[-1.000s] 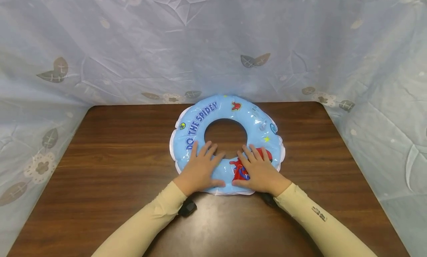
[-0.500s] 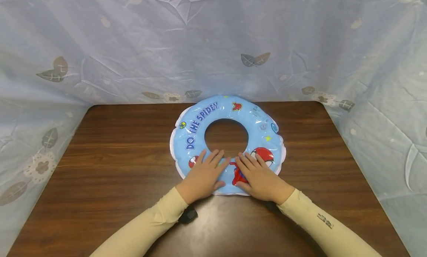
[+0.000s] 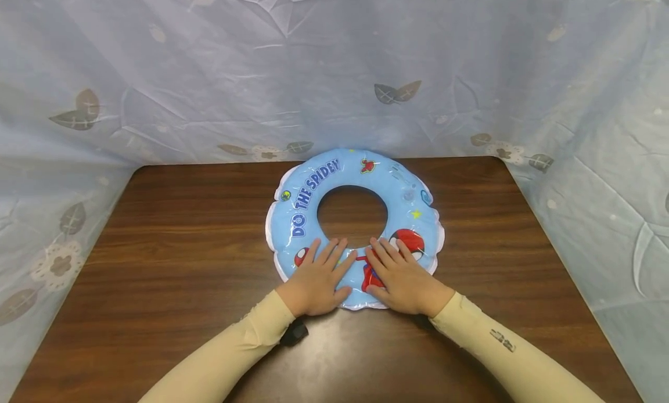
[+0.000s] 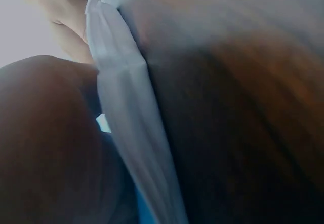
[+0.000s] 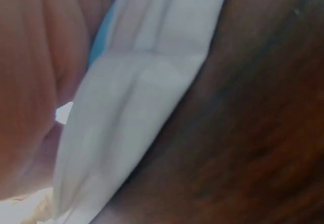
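Note:
A light-blue inflatable swim ring point(image 3: 298, 217) with a white scalloped edge lies flat on the wooden table, lettered "DO THE SPIDEY" along its left side and printed with a red cartoon figure at the near right. On its near left part rests my left hand point(image 3: 317, 282), fingers straight and spread. My right hand point(image 3: 405, 281) lies on the near right part, partly over the red figure, its fingers also straight. Both wrist views show a palm close to the ring's white rim point(image 4: 129, 102), with the tabletop beyond; most fingertips are hidden there.
The dark brown wooden table point(image 3: 183, 246) extends on both sides of the ring. Pale curtains point(image 3: 324, 60) with leaf and flower prints hang behind the table and at its sides. A small black device point(image 3: 294, 332) sits under the left wrist.
Both hands have slid slightly toward the near edge of the ring, uncovering more of its print. The ring has stayed nearly in place.

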Tool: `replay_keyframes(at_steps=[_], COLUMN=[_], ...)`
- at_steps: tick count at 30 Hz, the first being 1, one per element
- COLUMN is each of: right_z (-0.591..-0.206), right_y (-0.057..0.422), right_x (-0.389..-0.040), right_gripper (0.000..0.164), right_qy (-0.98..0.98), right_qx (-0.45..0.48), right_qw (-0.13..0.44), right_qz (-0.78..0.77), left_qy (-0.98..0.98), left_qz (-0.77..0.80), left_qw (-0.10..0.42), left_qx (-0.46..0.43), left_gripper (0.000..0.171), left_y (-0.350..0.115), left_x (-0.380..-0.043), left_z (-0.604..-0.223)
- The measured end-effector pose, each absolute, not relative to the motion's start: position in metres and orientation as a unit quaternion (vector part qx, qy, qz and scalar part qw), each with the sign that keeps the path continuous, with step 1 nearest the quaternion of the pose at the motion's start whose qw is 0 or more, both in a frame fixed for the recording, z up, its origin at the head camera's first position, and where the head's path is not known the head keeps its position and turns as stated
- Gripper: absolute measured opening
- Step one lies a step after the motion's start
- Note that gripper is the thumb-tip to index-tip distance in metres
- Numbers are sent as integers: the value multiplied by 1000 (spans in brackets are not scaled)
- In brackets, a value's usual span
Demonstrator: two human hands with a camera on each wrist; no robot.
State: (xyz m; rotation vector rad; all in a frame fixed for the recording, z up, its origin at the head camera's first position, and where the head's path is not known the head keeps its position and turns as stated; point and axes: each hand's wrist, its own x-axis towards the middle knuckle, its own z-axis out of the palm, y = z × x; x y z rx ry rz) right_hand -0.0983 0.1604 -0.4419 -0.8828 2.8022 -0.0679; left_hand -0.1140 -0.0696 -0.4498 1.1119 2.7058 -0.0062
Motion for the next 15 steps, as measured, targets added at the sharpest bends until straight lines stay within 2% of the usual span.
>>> replay_keyframes(at_steps=[15], right_z=[-449], right_y=[160], right_x=[-99], right_gripper=[80], right_qy=[947], right_qx=[-301], right_qw=[105], right_qz=[-34], left_qy=[924], left_qz=[-36], left_qw=[137], left_qx=[356], left_gripper=[83], left_y=[-65], left_x=[-113], left_z=[-454])
